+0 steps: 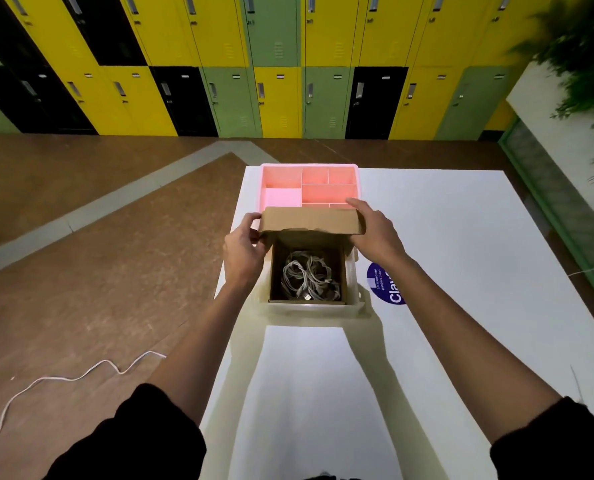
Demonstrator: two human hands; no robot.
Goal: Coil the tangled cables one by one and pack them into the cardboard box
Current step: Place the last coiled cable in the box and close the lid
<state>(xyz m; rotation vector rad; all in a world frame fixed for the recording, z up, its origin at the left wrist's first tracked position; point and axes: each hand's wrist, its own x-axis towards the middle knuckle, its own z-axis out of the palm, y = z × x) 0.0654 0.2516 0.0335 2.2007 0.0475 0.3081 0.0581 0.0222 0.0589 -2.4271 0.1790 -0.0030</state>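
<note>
A brown cardboard box (275, 271) stands open on the white table, set inside a clear plastic tub (356, 299). Several grey-white cables (309, 275) lie coiled on its bottom. The box's lid flap (311, 220) is raised at the far side. My left hand (243, 252) grips the flap's left corner, thumb on top. My right hand (375, 226) holds the flap's right corner, fingers laid over its far edge.
A pink compartment tray (309, 185) sits just behind the box. A blue round sticker (385, 284) is on the table (461, 271) to the right. A white cord (63, 377) lies on the wooden floor at the left. Lockers line the far wall.
</note>
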